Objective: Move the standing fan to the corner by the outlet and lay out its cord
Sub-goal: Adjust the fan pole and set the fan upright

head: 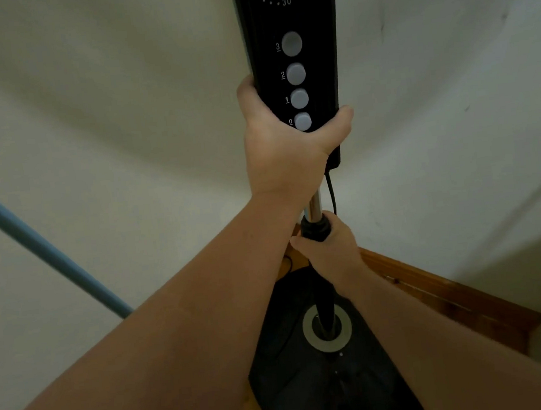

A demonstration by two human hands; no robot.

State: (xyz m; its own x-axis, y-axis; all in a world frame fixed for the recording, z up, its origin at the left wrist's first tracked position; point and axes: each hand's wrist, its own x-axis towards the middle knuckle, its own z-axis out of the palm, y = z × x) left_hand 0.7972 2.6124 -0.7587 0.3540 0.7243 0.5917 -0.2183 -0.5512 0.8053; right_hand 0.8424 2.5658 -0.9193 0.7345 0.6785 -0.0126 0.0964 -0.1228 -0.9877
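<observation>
The standing fan stands upright in front of me, right at a wall corner. Its black control panel (294, 53) carries grey speed buttons marked 0 to 3 and a timer dial at the top edge. My left hand (287, 150) is wrapped around the lower end of that panel. Lower down, my right hand (328, 249) grips the black collar on the chrome pole (314, 202). The round black base (298, 367) rests on the floor below. A thin black cord (330, 192) hangs from the panel's bottom; the rest of it is hidden.
White walls (122, 120) meet in a corner just behind the fan. A wooden skirting board (436, 291) runs along the right wall. A blue pole (45, 249) slants across the left wall. No outlet shows in this view.
</observation>
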